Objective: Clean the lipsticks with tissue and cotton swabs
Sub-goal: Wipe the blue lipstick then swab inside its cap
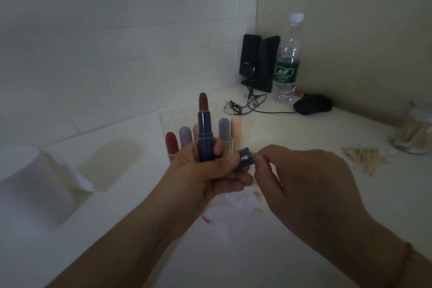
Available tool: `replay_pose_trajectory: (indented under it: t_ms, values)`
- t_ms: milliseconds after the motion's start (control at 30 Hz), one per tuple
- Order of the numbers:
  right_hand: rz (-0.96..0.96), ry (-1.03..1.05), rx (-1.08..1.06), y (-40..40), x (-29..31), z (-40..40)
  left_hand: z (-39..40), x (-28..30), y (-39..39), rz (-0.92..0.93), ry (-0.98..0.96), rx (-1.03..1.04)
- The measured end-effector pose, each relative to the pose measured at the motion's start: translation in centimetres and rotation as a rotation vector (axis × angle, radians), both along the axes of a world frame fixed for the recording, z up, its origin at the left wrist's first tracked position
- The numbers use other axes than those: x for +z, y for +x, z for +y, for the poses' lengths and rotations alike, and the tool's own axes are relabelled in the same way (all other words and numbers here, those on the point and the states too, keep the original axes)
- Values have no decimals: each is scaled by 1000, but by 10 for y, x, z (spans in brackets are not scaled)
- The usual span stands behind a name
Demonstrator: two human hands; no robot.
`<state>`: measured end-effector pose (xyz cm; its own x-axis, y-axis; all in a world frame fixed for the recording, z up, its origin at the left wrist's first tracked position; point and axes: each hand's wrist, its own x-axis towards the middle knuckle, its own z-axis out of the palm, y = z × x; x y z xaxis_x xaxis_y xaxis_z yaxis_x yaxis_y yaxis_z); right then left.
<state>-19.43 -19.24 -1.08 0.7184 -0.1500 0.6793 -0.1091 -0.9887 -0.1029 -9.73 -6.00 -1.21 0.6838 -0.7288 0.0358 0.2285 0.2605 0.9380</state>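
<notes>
While the left hand [205, 170] grips the dark blue lipstick [205, 132] upright by its base, red bullet extended at the top, the right hand [301, 180] pinches the matching blue cap [246, 159] between fingertips, just beside the tube; clear organiser [236, 141] behind the hands, holding five capped lipsticks [185, 135] in red, mauve, pink, grey-blue and peach; crumpled tissue [231, 211] with a red smear on the white tabletop [304, 252] below the hands; tissue roll [32, 184] at far left; loose cotton swabs [364, 156] at right, near a jar of swabs [413, 135]; water bottle [288, 58], black speakers [259, 61] and mouse [312, 104] in the corner
</notes>
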Motion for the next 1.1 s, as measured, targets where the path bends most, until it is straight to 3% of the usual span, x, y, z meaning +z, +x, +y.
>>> replay_pose_trajectory:
  t_ms: [267,1100]
  values:
    - [-162,405,191,0,5,-18,2,-1,1,98,-135,-51]
    - [-15,123,22,-7,7,-4,-1,-7,4,-61,-13,87]
